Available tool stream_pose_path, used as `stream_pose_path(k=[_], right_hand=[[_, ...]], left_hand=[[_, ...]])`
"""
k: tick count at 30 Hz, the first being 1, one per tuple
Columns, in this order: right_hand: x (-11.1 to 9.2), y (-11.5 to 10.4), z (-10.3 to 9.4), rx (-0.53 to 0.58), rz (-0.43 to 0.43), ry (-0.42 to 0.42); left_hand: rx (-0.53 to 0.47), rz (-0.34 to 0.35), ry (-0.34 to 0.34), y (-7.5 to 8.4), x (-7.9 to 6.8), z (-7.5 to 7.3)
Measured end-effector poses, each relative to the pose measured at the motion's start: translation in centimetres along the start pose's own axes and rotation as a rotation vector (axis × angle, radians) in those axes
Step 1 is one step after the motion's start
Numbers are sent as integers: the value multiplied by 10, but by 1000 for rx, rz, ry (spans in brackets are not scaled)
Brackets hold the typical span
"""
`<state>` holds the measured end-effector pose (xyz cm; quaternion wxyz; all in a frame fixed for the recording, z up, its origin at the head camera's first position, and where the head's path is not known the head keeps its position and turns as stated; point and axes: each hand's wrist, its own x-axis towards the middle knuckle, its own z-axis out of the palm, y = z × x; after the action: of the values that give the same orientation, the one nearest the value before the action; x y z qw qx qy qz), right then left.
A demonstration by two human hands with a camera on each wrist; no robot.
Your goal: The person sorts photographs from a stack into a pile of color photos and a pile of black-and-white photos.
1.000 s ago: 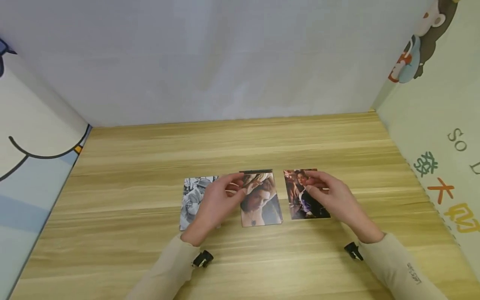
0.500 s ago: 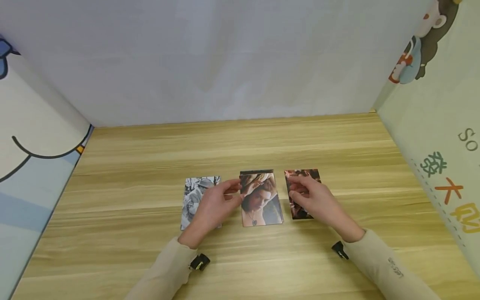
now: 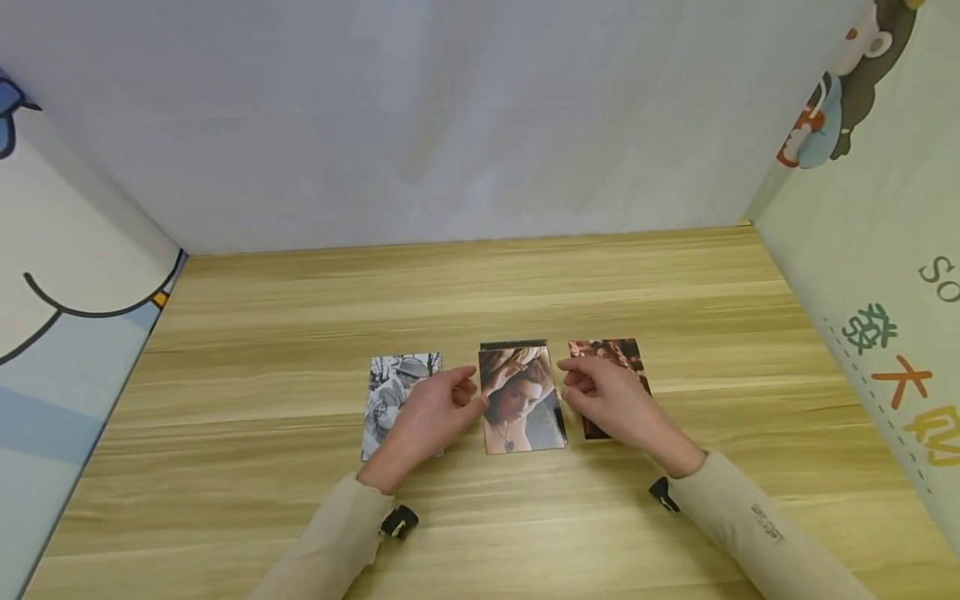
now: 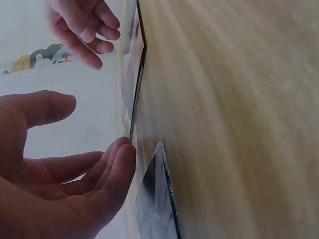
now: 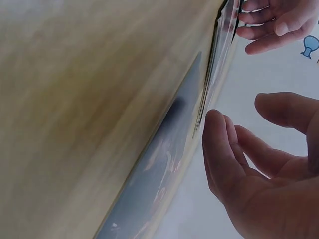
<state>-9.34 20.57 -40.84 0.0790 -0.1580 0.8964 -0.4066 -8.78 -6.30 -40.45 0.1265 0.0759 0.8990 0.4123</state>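
Observation:
Three photo cards lie in a row on the wooden table. The middle photo card (image 3: 519, 408) shows a warm-toned portrait and rests on at least one other card, whose dark strip shows along the top. My left hand (image 3: 426, 421) is at its left side, fingers loosely bent and thumb apart, partly covering the black-and-white card (image 3: 381, 408). My right hand (image 3: 626, 410) hovers over the dark red card (image 3: 621, 350), hiding much of it, with its fingertips near the middle card's right edge. Nothing is held in the right hand (image 5: 264, 174) or the left hand (image 4: 75, 189).
The wood-grain table (image 3: 480, 533) stretches out around the cards. A pale back wall (image 3: 465, 125) rises behind it. Printed side panels stand at left and right, the right panel (image 3: 885, 275) bearing lettering. Black wrist-camera mounts (image 3: 399, 522) sit at both cuffs.
My right hand has moved left across the red card towards the middle card. My left hand has drawn back slightly from over the middle card to its left edge. The cards look unmoved.

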Motion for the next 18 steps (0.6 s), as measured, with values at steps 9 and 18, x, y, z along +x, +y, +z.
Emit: stream_pose_path(k=[9,18], right_hand=[[12,3,2,-78,41,-73],[26,8,1,-153,95,-76]], left_hand=[[115,64,-46,-4,19,3],[235,109,-72,-8,44,8]])
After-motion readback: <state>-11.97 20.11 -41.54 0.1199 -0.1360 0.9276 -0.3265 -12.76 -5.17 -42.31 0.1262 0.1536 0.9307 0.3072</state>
